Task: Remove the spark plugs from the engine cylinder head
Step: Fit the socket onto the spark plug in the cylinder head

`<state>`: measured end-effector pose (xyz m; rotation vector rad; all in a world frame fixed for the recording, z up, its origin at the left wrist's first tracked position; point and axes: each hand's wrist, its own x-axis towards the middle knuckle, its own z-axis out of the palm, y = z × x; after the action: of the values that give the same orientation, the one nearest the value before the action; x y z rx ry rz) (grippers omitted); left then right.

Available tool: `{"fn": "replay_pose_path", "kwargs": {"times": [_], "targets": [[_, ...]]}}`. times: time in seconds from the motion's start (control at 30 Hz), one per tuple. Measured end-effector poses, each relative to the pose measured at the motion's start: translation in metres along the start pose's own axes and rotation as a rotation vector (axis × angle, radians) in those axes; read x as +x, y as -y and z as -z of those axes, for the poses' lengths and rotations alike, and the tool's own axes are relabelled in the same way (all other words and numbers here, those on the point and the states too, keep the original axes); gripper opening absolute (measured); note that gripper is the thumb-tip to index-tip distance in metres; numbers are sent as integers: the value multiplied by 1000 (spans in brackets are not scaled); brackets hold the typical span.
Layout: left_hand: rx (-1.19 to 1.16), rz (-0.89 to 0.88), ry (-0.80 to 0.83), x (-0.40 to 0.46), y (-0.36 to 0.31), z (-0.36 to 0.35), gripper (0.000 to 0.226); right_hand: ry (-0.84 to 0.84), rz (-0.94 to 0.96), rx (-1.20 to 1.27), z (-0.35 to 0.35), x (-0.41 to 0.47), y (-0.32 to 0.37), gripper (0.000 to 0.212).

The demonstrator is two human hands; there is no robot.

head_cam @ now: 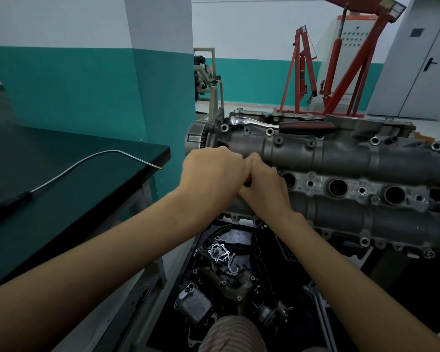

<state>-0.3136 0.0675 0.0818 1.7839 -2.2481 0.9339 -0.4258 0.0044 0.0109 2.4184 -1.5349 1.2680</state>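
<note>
Cylinder head lengthwise left-to-right, bores up

Walls are painted white above a teal band. A dark-topped bench is positioned left; a red hoist and grey door are seen behind.

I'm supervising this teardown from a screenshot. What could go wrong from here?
Both hands, left hand and right hand, bunch over the leftmost well of the cylinder head, hiding what they hold; a slip could drop it into the parts tray below. The ratchet lies loose on the head's far edge and might slide off. The open plug wells could catch debris.
</note>
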Motion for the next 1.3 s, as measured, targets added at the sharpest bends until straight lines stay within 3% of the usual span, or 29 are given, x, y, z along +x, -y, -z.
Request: {"fn": "replay_pose_path", "kwargs": {"times": [0.07,0.2,0.27,0.33,0.43,0.57,0.7,0.8,0.93,1.03,1.1,1.17,1.23,1.3], "targets": [[13,-8,-91,-3,0,-1,49,-13,8,2,0,0,0,24],[-188,-7,-120,-12,-4,1,29,8,10,123,-2,1,0,7],[-240,-53,-100,-13,-5,0,39,4,46,89,-3,2,-1,13],[-208,-34,-92,-9,-4,-3,43,-19,42,68,-5,2,-2,15],[-90,49,-86,-4,0,1,25,-113,23,45,-4,-1,0,22],[56,62,-170,-5,2,2,48,-186,112,6,-1,0,2,16],[-107,28,-163,-9,3,1,32,-187,149,78,-2,-2,0,9],[-220,-38,-105,-9,6,0,39,-171,168,92,-4,-2,-2,13],[-172,46,-78,-6,2,2,25,-116,137,234,-5,0,-2,18],[-49,90,-142,-3,-1,5,53,-146,102,312,-3,1,-3,21],[-10,89,-164,-4,0,5,56,-161,109,306,-2,0,-3,16],[-38,60,-162,-8,2,4,46,-180,142,293,-3,-2,-2,8],[-136,-17,-149,-14,2,2,30,-194,176,287,-3,-3,-2,14],[-191,-55,-127,-13,3,1,39,-171,200,273,-5,-3,-5,11]]}}
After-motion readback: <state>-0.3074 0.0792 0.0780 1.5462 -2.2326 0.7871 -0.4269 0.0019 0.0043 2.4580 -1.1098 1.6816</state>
